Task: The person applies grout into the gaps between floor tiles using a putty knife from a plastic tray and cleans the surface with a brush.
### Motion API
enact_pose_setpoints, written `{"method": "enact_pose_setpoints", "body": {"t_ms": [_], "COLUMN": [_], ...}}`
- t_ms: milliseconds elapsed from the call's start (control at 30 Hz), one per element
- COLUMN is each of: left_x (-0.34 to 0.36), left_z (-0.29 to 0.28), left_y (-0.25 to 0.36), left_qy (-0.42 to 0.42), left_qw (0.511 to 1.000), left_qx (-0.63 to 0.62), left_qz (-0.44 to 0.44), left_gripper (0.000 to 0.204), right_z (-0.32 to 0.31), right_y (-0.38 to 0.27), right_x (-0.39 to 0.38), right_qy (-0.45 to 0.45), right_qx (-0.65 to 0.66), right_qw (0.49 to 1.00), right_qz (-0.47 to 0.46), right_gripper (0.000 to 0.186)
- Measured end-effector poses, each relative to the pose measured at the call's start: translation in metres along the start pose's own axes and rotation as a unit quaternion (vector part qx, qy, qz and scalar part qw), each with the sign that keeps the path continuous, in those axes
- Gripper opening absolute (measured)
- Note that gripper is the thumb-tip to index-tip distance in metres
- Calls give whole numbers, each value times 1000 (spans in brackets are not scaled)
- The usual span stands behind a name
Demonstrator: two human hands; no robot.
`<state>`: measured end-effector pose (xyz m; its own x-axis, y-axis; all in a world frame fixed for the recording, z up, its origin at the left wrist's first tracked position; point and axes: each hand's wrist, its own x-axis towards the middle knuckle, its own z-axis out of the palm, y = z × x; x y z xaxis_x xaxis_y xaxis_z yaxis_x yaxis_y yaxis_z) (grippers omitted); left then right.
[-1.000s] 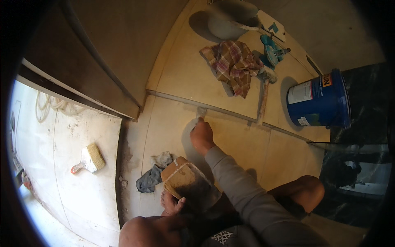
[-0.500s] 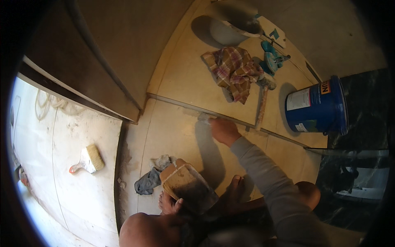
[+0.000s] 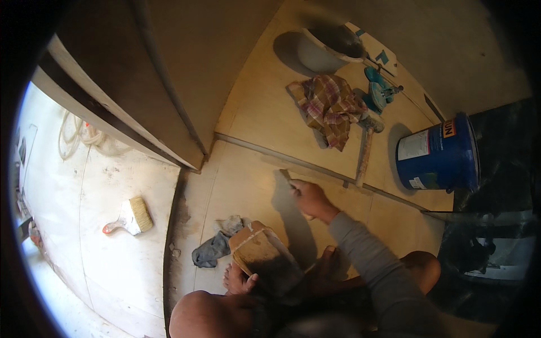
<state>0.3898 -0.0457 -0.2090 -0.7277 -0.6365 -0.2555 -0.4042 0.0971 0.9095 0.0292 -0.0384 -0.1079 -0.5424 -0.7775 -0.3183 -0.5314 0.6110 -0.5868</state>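
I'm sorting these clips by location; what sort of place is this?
Probably an indoor space being renovated: a wide paintbrush, a hammer-like tool and a blue bucket are set out around the person.

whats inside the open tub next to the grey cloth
Inside the tub, a stained tan surface shows nearest the grey cloth; the rest is too dark to tell if anything lies there.

Right hand (image 3: 311, 198) curled in a grip, sleeved forearm (image 3: 366, 248) outstretched, knees (image 3: 194, 316) bent
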Motion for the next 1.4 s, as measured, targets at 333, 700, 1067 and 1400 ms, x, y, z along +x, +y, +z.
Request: {"method": "enact_pose_setpoints", "body": {"t_ms": [333, 700, 1067, 1400], "left_x": [14, 219, 287, 266], "left_z": [-22, -48, -1, -30], "left_y": [51, 109, 112, 114], "left_qy": [-138, 43, -60, 38], "left_qw": [971, 969, 910, 915], "left_qx": [187, 151, 379, 345], "left_qz": [-47, 192, 160, 206], "left_gripper": [75, 31, 34, 35], "right_z": [57, -11, -3, -22], "right_y": [-64, -60, -49, -59], "right_x": [37, -46, -86, -103], "right_qy": [69, 69, 45, 67], "right_qx": [28, 268, 267, 314], "right_qw": [996, 943, 953, 933], "right_qz": [53, 186, 133, 160], "right_gripper": [31, 37, 38, 37]}}
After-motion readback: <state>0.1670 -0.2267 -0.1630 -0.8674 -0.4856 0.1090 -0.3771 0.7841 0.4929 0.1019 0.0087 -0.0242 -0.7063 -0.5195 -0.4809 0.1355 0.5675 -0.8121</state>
